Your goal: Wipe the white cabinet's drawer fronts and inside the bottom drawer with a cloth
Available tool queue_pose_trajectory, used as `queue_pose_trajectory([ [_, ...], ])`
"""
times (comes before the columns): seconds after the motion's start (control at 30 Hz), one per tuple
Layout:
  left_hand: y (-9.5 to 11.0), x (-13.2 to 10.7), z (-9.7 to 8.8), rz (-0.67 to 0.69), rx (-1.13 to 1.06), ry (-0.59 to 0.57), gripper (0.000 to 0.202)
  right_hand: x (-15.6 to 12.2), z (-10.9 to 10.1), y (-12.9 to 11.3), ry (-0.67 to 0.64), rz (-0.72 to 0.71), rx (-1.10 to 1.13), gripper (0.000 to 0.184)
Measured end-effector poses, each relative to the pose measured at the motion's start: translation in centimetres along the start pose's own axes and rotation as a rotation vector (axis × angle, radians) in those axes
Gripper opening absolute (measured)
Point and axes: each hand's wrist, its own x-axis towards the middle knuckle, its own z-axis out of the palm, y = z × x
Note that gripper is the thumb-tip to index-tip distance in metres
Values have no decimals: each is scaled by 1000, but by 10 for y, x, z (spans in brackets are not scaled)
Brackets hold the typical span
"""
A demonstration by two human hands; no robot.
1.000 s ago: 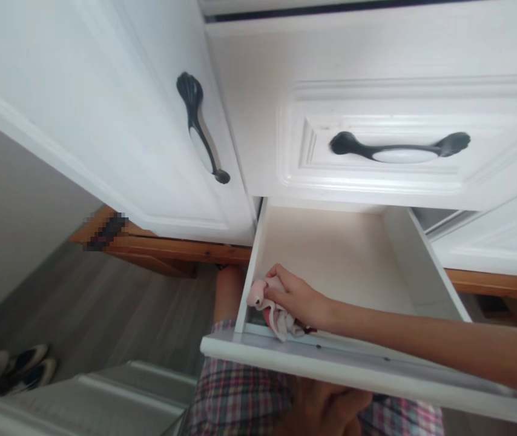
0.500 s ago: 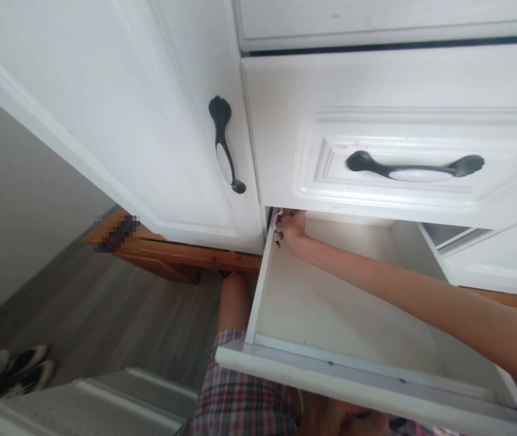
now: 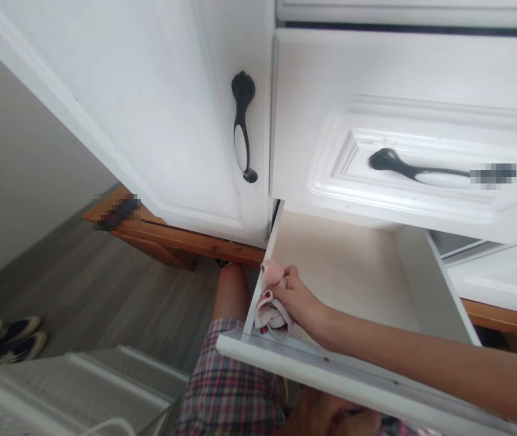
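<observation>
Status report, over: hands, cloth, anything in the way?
Right hand gripping pinkish cloth at left front corner of open drawer. In the way: drawer front, partly hiding left hand.

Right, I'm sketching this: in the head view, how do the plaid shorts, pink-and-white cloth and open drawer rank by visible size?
1. Open drawer
2. Plaid shorts, partly hidden
3. Pink-and-white cloth, crumpled

1. Open drawer (image 3: 349,260): one.
2. Cloth (image 3: 273,309): one, drawer's front left corner.
3. Right hand (image 3: 301,303), left hand (image 3: 329,415): two hands, one inside the drawer, one below its front edge.
4. Handles (image 3: 241,115): two in view.
5. Shoes (image 3: 16,348): two, on floor (image 3: 135,309).
</observation>
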Motion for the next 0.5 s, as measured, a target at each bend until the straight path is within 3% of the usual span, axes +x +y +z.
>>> queue_pose_trajectory([
  [0.07, -15, 7, -2, -22, 4, 38, 31, 13, -3, -17, 84, -61, -11, 47],
  [0.2, -70, 27, -7, -80, 32, 108, 26, 56, -19, -52, 278, -402, -164, 44],
  [0.33, -115, 44, -23, -110, 66, 140, 30, 91, -46, -79, 429, -722, -613, 53],
  [0.4, -113, 44, -31, -95, 69, 139, 32, 103, -66, -88, 372, -813, -893, 54],
  [0.5, -78, 30, -30, -39, 57, 118, 29, 112, -100, -96, 212, -918, -1190, 57],
])
